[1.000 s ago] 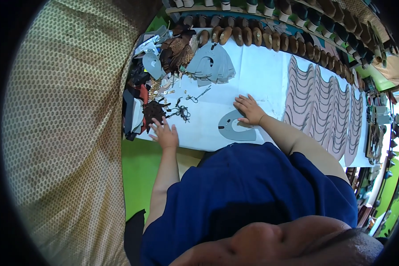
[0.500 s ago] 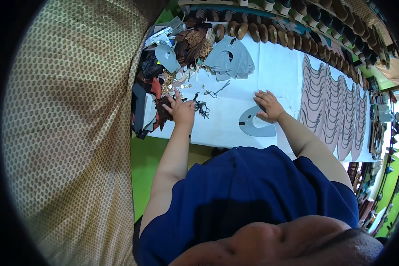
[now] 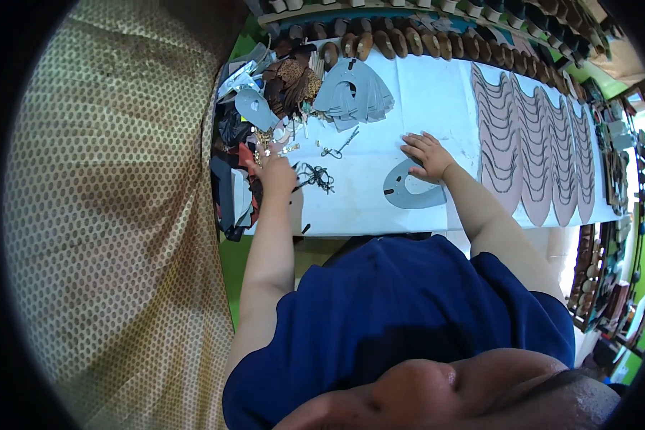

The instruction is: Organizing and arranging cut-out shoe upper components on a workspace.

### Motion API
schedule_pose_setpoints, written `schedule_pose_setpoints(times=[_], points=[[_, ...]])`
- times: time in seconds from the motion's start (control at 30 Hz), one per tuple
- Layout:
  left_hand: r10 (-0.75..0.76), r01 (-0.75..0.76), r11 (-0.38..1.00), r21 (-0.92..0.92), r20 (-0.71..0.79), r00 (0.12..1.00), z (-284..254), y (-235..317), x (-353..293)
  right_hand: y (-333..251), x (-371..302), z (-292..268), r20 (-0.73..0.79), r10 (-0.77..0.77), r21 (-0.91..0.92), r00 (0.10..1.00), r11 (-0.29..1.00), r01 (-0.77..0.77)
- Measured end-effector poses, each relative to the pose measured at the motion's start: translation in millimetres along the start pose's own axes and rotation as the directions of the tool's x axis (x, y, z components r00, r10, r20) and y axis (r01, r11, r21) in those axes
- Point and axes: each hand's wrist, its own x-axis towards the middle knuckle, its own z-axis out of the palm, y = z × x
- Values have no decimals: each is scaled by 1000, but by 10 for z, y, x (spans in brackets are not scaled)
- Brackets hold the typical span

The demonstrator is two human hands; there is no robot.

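Observation:
My left hand (image 3: pixel 275 173) reaches over a heap of scraps and small gold-coloured pieces (image 3: pixel 264 139) at the table's left. Its fingers look apart, though slightly smeared, and I see nothing held in them. A tangle of black cord (image 3: pixel 315 178) lies just right of that hand. My right hand (image 3: pixel 428 158) rests flat with fingers stretched out, partly over the upper edge of a grey U-shaped flat piece (image 3: pixel 403 198). Farther back lies a fanned stack of similar grey pieces (image 3: pixel 365 98). A thin dark chain-like strand (image 3: pixel 345 145) lies between the hands.
Rows of pinkish scalloped pieces with dark edges (image 3: pixel 500 143) cover the right of the white table (image 3: pixel 437 93). Brown shoe-like forms (image 3: pixel 413 41) line the back, below shelves holding more. Brown and spotted material (image 3: pixel 290 77) is piled back left. A patterned curtain (image 3: pixel 122 215) hangs at left.
My left hand has moved left, farther into the heap, away from the black cord. The right hand stays by the grey U-shaped piece. The view has shifted slightly.

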Motion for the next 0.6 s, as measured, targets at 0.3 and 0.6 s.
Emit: schedule_pose_setpoints(times=[0.3,0.6], points=[[-69,136,973,-185,329,942,-740,-144,149,-159,48,186,-118,175,-30,977,983,-180],[371,-119,844,-522,409,834,-771,908,-387,-1516,214,-431,-289,142,312,947,949,-47]])
